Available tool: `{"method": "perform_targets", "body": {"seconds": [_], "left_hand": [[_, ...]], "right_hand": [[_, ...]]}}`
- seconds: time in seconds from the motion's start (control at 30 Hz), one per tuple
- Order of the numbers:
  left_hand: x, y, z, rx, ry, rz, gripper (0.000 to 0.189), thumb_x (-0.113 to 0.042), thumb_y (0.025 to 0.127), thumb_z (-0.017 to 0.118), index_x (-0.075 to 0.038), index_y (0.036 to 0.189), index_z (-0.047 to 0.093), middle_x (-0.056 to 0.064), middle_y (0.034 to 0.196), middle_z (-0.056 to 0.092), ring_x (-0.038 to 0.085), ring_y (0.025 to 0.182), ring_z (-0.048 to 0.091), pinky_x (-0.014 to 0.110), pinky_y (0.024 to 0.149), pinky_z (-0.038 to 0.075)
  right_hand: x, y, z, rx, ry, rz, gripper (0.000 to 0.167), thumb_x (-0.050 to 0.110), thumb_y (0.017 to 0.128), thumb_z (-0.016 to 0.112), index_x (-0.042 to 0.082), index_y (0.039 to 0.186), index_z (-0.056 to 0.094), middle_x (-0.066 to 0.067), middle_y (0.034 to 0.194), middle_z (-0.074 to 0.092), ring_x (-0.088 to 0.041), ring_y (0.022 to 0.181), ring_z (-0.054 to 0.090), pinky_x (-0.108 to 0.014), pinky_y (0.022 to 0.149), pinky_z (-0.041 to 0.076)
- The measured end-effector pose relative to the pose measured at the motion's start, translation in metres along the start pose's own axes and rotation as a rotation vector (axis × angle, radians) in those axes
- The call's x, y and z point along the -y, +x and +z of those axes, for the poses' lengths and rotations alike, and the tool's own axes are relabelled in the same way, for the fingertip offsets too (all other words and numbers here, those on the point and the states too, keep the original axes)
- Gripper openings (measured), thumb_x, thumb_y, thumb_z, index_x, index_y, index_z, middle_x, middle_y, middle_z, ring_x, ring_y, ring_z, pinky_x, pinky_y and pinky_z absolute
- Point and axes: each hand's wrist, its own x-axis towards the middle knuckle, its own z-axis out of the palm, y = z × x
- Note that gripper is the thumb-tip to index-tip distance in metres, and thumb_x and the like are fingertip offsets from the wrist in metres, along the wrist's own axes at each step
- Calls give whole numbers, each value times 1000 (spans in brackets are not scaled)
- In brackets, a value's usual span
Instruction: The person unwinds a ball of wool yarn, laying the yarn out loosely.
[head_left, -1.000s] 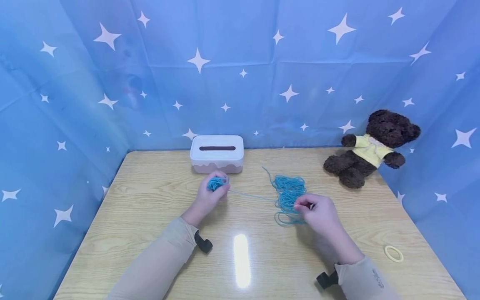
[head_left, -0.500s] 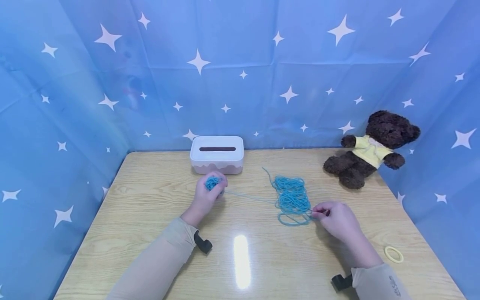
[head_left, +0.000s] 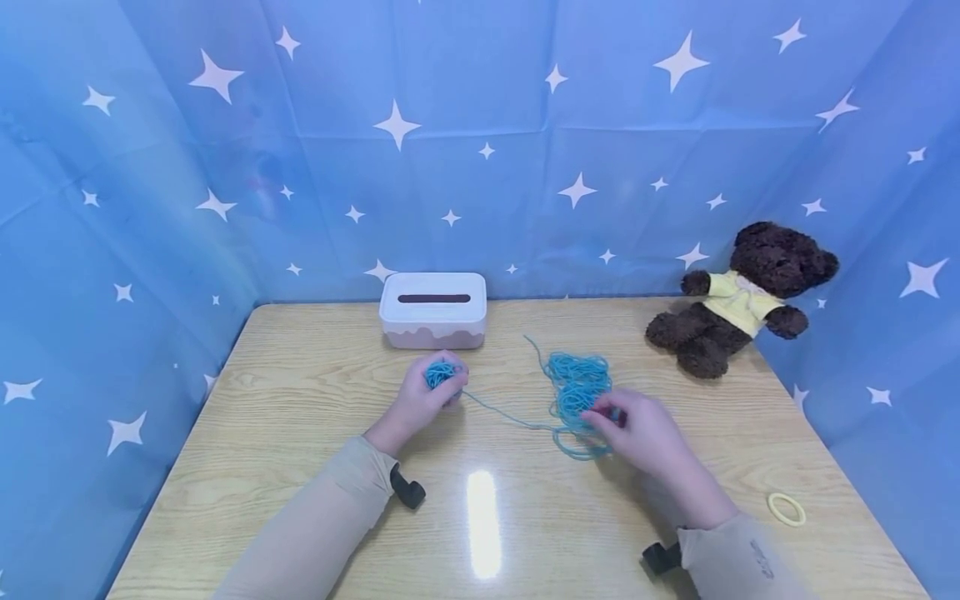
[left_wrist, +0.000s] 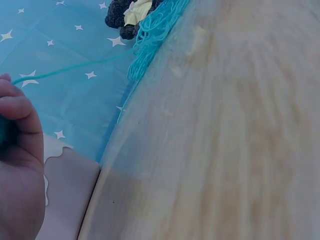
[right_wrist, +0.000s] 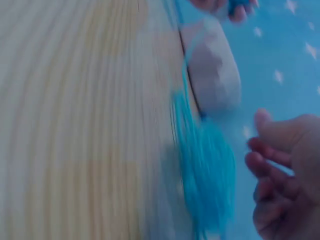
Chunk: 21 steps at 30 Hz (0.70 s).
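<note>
A small ball of blue yarn (head_left: pixel 439 374) sits in my left hand (head_left: pixel 420 396), which grips it with curled fingers. From it a single strand runs right to a loose heap of blue yarn (head_left: pixel 576 379) on the table. My right hand (head_left: pixel 648 433) is over the heap's lower right edge. In the right wrist view, the thumb (right_wrist: pixel 272 132) stands apart from the loosely bent fingers, and I see no yarn between them. That view is blurred. A larger loop of yarn lies at the near end of the heap.
A white tissue box (head_left: pixel 433 310) with a dark slot stands at the table's back, just beyond the left hand. A brown teddy bear (head_left: pixel 742 300) in a yellow top leans at the back right corner. A pale yellow ring (head_left: pixel 786 509) lies at the right.
My right hand pulled out to the right at the heap's edge, then came back left over it. The left hand shifted slightly right and nearer; the strand between now sags.
</note>
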Motion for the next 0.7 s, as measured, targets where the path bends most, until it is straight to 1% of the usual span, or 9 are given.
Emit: {"method": "perform_targets", "body": {"seconds": [0.07, 0.2, 0.3, 0.33, 0.4, 0.47, 0.57, 0.63, 0.7], "left_hand": [[-1, 0, 1, 8, 10, 0, 5, -1, 104, 66, 4, 102, 66, -4, 73, 62, 26, 56, 56, 22, 52, 49], [-2, -1, 2, 17, 35, -11, 5, -3, 104, 68, 1, 101, 66, -5, 71, 63, 10, 57, 58, 23, 53, 50], [-2, -2, 3, 18, 40, -30, 5, -4, 104, 70, -1, 103, 66, -4, 72, 64, 9, 59, 60, 24, 54, 53], [-2, -2, 3, 18, 39, -34, 5, -4, 104, 70, -1, 104, 66, -3, 73, 64, 9, 59, 61, 24, 54, 54], [-2, -2, 4, 20, 34, -38, 7, -3, 104, 70, 0, 107, 65, 0, 76, 65, 11, 59, 61, 26, 54, 55], [-2, -2, 4, 22, 22, -37, 12, 0, 103, 69, 1, 113, 63, 3, 82, 65, 12, 60, 62, 27, 54, 57], [-2, -1, 5, 21, 1, -39, 25, 2, 103, 68, 0, 127, 59, 7, 93, 66, 13, 60, 63, 29, 53, 58], [-2, -1, 5, 20, -11, -40, 36, 2, 103, 68, -2, 136, 55, 10, 99, 66, 13, 61, 63, 30, 53, 58], [-2, -1, 4, 17, -14, -37, 44, 2, 103, 68, -5, 144, 52, 11, 102, 66, 13, 61, 64, 30, 52, 59]], "right_hand": [[15, 7, 11, 1, 68, -59, 22, 33, 103, 79, 15, 116, 81, 6, 92, 74, -4, 67, 58, -25, 63, 52], [50, 23, 37, 71, 196, -111, 42, 36, 104, 77, 10, 136, 75, 1, 98, 78, -2, 71, 63, -24, 69, 56], [73, 35, 55, 103, 267, -126, 44, 37, 105, 76, 11, 140, 74, -1, 111, 83, -1, 78, 68, -23, 72, 58], [79, 39, 61, 105, 288, -128, 43, 36, 105, 75, 11, 140, 74, 0, 116, 83, -1, 79, 69, -23, 71, 59], [90, 45, 69, 102, 319, -130, 39, 35, 106, 75, 13, 138, 76, 0, 119, 84, -3, 77, 69, -23, 67, 58], [99, 50, 75, 88, 326, -126, 35, 33, 106, 75, 14, 135, 78, 1, 101, 84, -4, 69, 65, -23, 60, 53], [107, 56, 80, 63, 308, -101, 30, 33, 104, 77, 17, 129, 82, 3, 78, 75, -6, 61, 58, -23, 54, 45], [109, 58, 82, 59, 297, -84, 28, 33, 103, 78, 18, 127, 83, 4, 72, 71, -7, 60, 56, -23, 54, 43], [111, 60, 83, 65, 297, -75, 26, 32, 103, 80, 18, 125, 83, 6, 77, 73, -7, 63, 57, -23, 56, 45]]}}
